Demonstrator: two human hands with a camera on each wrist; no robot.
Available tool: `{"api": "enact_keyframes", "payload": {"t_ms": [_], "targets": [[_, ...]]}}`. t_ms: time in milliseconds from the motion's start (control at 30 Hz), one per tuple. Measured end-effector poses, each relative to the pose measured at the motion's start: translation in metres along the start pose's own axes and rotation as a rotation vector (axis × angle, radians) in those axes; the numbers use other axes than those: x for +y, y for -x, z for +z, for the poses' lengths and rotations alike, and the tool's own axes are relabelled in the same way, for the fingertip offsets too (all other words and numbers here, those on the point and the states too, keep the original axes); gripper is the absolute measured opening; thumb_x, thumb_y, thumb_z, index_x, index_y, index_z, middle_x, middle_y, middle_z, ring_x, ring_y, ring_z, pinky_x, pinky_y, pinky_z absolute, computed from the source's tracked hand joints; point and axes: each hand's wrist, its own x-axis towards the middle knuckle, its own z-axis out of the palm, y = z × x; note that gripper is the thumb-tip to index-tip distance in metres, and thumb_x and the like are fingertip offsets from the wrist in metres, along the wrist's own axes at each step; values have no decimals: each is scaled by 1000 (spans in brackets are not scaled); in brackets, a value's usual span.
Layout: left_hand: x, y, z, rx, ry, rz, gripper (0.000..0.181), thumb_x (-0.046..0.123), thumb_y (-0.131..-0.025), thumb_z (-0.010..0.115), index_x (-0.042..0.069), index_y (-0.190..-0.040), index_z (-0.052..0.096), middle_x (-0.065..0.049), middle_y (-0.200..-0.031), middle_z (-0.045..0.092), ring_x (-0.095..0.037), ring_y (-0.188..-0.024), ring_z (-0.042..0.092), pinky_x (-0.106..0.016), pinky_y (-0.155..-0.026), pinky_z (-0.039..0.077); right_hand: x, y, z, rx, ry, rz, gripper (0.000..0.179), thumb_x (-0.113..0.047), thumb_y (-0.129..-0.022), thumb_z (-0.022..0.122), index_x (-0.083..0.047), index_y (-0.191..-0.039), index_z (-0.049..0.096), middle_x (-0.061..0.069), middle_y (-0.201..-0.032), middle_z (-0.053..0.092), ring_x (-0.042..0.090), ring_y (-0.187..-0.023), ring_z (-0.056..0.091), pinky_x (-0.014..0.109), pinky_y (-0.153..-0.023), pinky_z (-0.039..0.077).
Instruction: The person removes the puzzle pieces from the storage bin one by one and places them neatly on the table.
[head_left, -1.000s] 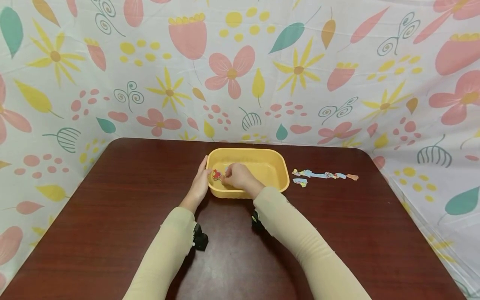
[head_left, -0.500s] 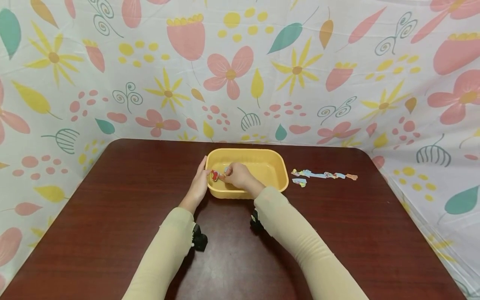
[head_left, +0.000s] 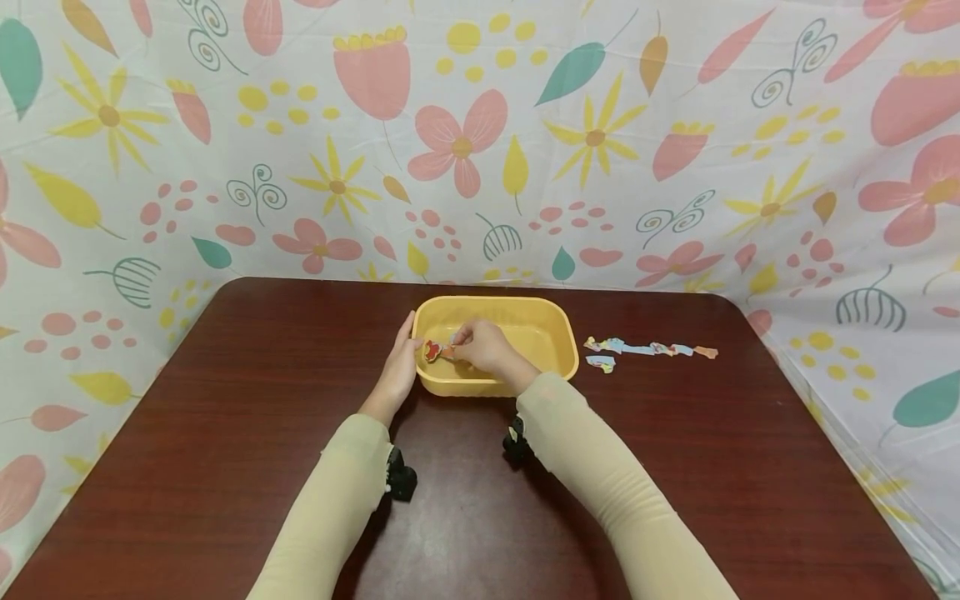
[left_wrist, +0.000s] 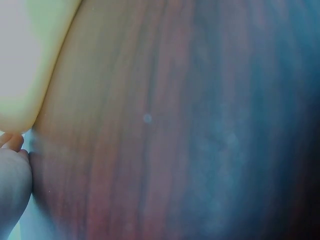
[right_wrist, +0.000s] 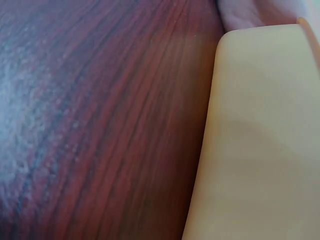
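Note:
A yellow plastic basin [head_left: 465,388] stands near the table's far edge. At its left end, my left hand [head_left: 393,375] holds the wall, fingers along the outside and thumb over the rim. My right hand [head_left: 487,346] reaches down inside it, fingertips pinching a small orange puzzle piece [head_left: 447,352], partly hidden by the fingers. Left of that lies a red piece [head_left: 432,351] with a pale edge, close to my left thumb. In the left wrist view the left hand [left_wrist: 14,185] shows only partly, against the basin [left_wrist: 20,65]. The right wrist view shows the basin's outer wall [right_wrist: 265,135].
Right of the basin, several flat puzzle pieces [head_left: 637,351] in light blue, yellow and orange lie in a row. One separate piece [head_left: 602,363] lies just in front of its left end. A flower-print cloth [head_left: 480,167] hangs behind the dark wooden table [head_left: 225,400].
My right hand has shifted slightly right and back within the basin, uncovering more of the orange piece at its fingertips. The left hand keeps its place on the basin.

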Motion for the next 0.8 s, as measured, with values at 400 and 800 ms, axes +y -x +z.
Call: {"api": "enact_keyframes", "payload": {"t_ms": [400, 800], "targets": [[-1, 0, 0, 1, -1, -1, 59, 27, -97, 30, 33, -153, 12, 7, -159, 8, -20, -146, 7, -47, -117, 13, 6, 6, -13, 8, -41, -8, 17, -6, -84, 63, 0, -100, 62, 14, -98, 61, 22, -74, 59, 33, -58, 54], [-2, 1, 0, -4, 11, -10, 58, 27, -98, 30, 34, -152, 12, 8, -159, 7, -19, -147, 5, -47, -118, 11, 11, 16, -30, 23, -135, 2, 19, -10, -87, 64, 2, -102, 64, 15, -94, 65, 34, -85, 67, 41, -66, 56]]}}
